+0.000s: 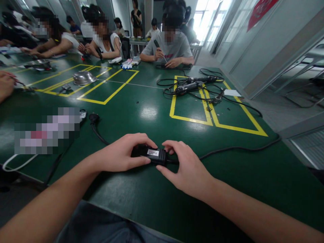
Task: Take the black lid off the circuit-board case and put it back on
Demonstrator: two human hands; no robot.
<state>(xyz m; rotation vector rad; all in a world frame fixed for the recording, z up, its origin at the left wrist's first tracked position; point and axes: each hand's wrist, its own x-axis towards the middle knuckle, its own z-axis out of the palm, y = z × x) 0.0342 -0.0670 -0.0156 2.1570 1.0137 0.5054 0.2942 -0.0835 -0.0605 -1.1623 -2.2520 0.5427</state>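
A small black box (156, 154) in line with a power cord, with a white printed label on top, lies at the table's near middle. My left hand (124, 152) grips its left part, thumb on the near side and fingers over the far side. At the right end, my right hand (186, 165) curls around the box, thumb at the near edge and index finger at the far edge. The cord (233, 149) runs right from under my right hand to the table edge. To the left, a black plug (94, 118) on its cord lies beyond my left wrist.
The green table (141, 189) bears yellow tape outlines. A blurred-out package (48, 131) lies on the left. Farther off are a metal bowl (84, 78) and black corded tools (188, 87). Across the table, a person (168, 45) holds a screwdriver (160, 50); several others sit nearby.
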